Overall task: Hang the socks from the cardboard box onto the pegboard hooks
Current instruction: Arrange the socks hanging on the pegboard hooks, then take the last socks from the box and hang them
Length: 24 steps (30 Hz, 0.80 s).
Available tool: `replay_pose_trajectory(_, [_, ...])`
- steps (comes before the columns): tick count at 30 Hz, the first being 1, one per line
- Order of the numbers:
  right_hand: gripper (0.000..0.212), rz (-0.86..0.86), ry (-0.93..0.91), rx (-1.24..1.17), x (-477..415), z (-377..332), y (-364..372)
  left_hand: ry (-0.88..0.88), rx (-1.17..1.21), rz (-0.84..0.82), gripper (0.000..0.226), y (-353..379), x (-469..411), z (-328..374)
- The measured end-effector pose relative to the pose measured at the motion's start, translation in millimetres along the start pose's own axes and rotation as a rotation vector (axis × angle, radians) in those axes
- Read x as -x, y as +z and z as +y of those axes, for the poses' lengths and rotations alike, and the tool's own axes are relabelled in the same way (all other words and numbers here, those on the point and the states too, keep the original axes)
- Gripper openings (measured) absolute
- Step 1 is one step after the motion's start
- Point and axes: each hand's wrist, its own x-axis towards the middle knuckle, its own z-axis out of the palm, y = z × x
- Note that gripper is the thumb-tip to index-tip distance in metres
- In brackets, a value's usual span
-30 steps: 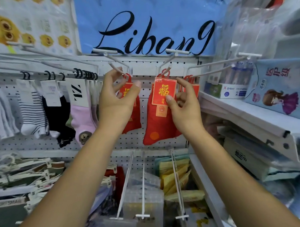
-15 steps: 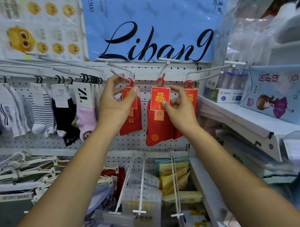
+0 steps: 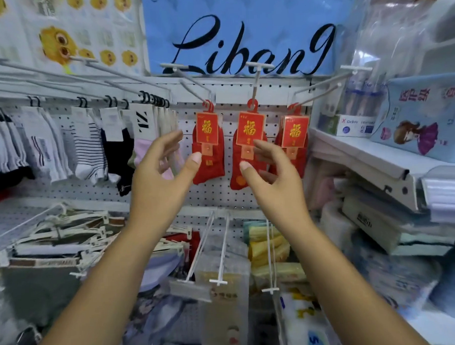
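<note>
- A person's two bare hands hover in front of a white pegboard (image 3: 248, 197) in a crowded shop corner, both empty.
- The left hand (image 3: 159, 172) is spread open, fingers loose, thumb tip just in front of the lower edge of the left red sock pack (image 3: 207, 147); it grips nothing.
- The right hand (image 3: 272, 170) is likewise open with curled fingers, set just before the middle red sock pack (image 3: 248, 148), holding nothing.
- Three packs of red socks with gold-lettered red cards hang side by side from white pegboard hooks (image 3: 254, 83); the third pack (image 3: 293, 141) sits at the right, next to a white shelf (image 3: 362, 154).
- To the left, a row of white, striped, black and pink socks (image 3: 91, 148) hangs on black hangers along the same board.
- Above, a blue banner (image 3: 242, 32) bears black script lettering.
- Below the hands, long hooks stick out over packaged goods, among them yellow packets (image 3: 267, 245).
- Boxes are stacked on the shelves at the right; a pale blue package with a cartoon girl (image 3: 420, 124) leans there.
</note>
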Motion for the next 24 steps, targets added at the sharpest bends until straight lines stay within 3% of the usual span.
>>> replay_pose_trajectory(9, [0.04, -0.348, 0.033, -0.046, 141, -32, 106, -0.137, -0.251, 0.011, 0.05, -141, 108, -43])
replay_pose_trajectory(16, [0.042, -0.664, 0.199, -0.08, 273, -62, 232, -0.398, -0.463, 0.075, 0.038, -299, 215, -78])
replay_pose_trajectory(21, [0.04, -0.865, 0.205, -0.067, 355, -78, 296, -0.541, -0.606, 0.133, 0.041, -382, 295, -86])
replay_pose_trajectory(24, [0.038, -1.011, 0.248, -0.071, 398, -83, 327, -0.715, -0.665, 0.18, 0.046, -419, 349, -85])
